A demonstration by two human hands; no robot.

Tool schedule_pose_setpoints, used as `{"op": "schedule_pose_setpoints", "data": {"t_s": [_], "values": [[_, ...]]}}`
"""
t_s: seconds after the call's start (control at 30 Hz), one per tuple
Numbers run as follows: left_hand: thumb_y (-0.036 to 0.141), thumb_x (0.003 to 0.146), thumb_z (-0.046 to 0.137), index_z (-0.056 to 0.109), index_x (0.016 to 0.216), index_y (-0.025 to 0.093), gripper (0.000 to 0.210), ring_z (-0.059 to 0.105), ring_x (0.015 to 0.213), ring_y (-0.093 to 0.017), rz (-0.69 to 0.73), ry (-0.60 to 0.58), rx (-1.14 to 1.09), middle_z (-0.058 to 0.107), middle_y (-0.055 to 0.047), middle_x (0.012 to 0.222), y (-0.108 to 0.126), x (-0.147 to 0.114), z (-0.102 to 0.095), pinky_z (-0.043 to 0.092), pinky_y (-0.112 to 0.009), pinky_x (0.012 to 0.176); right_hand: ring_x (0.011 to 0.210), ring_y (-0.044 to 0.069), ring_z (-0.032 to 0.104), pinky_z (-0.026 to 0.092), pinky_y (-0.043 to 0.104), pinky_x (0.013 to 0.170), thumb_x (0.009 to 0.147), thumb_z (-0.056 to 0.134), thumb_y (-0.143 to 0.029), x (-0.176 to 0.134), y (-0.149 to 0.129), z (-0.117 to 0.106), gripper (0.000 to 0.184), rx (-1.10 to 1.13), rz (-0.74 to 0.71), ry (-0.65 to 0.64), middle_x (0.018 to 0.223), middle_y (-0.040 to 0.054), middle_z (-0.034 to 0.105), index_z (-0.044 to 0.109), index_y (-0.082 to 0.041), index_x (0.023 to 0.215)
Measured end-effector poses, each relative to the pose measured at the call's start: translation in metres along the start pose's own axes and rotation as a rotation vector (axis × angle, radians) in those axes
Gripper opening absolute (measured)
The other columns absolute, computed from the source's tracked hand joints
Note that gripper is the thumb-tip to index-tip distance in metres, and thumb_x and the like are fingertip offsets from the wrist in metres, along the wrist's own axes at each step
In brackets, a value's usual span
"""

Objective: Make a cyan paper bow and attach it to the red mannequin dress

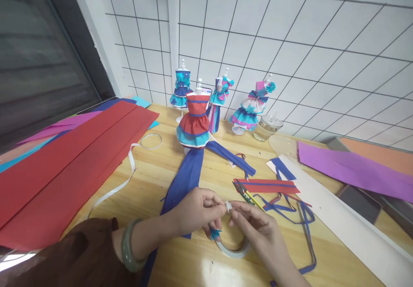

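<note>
My left hand [201,209], with a green bangle on its wrist, has thumb and forefinger pinched beside a small whitish piece of tape [229,206]. Its lower fingers are curled round a small blue pleated paper piece [215,234], mostly hidden by the hand. From the other side, the fingertips of my right hand [258,226] pinch the same bit of tape. Below both hands lies a roll of tape [232,252], partly covered by them. A dark blue paper strip [185,179] runs under my left forearm.
A mini mannequin in a red dress [195,119] stands ahead, with several dressed ones behind. Scissors [245,192] and blue strips [305,218] lie right. A glass of liquid [267,128] stands near the wall. Red sheets [80,162] cover the left; a white sheet [342,218] lies right.
</note>
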State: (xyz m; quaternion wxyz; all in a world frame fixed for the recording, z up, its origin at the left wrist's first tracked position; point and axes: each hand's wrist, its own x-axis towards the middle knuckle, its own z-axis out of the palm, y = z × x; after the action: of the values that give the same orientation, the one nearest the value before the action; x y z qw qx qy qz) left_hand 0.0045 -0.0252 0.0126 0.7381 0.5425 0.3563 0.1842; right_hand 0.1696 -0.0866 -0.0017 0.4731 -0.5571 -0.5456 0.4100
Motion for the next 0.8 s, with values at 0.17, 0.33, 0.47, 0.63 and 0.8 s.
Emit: {"op": "schedule_pose_setpoints", "data": {"t_s": [0.17,0.33,0.47,0.63,0.8], "values": [[0.036,0.073,0.054,0.055,0.079,0.012,0.025,0.057,0.039,-0.012,-0.099,-0.114,-0.231,0.057,-0.001,0.053,-0.0023,0.0020,-0.0024,0.040,-0.017,0.035,0.089,0.023,0.061,0.050,0.035,0.077,0.079,0.054,-0.019,-0.0005,0.0047,-0.0019,0.023,-0.230,-0.281,-0.010,0.095,0.0080,0.068,0.069,-0.026,0.095],[0.027,0.069,0.056,0.056,0.076,0.011,0.017,0.058,0.041,-0.013,-0.100,-0.098,-0.311,0.058,-0.001,0.054,-0.0025,0.0029,-0.0047,0.041,-0.017,0.034,0.097,0.021,0.058,0.048,0.035,0.081,0.082,0.046,-0.012,-0.0001,0.0060,-0.0036,0.037,-0.286,-0.427,-0.104,0.103,0.0069,0.064,0.061,-0.031,0.109],[0.026,0.070,0.056,0.057,0.073,0.010,0.017,0.059,0.042,-0.012,-0.086,-0.082,-0.291,0.058,-0.001,0.055,-0.0037,0.0034,-0.0045,0.040,-0.016,0.034,0.099,0.021,0.057,0.048,0.034,0.081,0.082,0.043,-0.009,-0.0007,0.0063,-0.0044,0.042,-0.348,-0.451,-0.117,0.107,0.0068,0.062,0.057,-0.032,0.114],[0.027,0.070,0.055,0.056,0.072,0.010,0.018,0.059,0.042,-0.013,-0.108,-0.066,-0.272,0.059,-0.002,0.054,-0.0034,0.0044,-0.0046,0.041,-0.017,0.035,0.100,0.021,0.056,0.048,0.035,0.083,0.082,0.042,-0.010,-0.0014,0.0079,-0.0057,0.040,-0.433,-0.457,-0.116,0.108,0.0085,0.061,0.058,-0.029,0.114],[0.027,0.070,0.055,0.054,0.065,0.010,0.017,0.058,0.041,-0.012,-0.098,-0.058,-0.251,0.059,-0.001,0.053,-0.0040,0.0053,-0.0047,0.039,-0.016,0.034,0.100,0.021,0.057,0.048,0.035,0.083,0.082,0.042,-0.011,-0.0010,0.0082,-0.0066,0.040,-0.449,-0.462,-0.117,0.108,0.0084,0.061,0.059,-0.029,0.113]]}}
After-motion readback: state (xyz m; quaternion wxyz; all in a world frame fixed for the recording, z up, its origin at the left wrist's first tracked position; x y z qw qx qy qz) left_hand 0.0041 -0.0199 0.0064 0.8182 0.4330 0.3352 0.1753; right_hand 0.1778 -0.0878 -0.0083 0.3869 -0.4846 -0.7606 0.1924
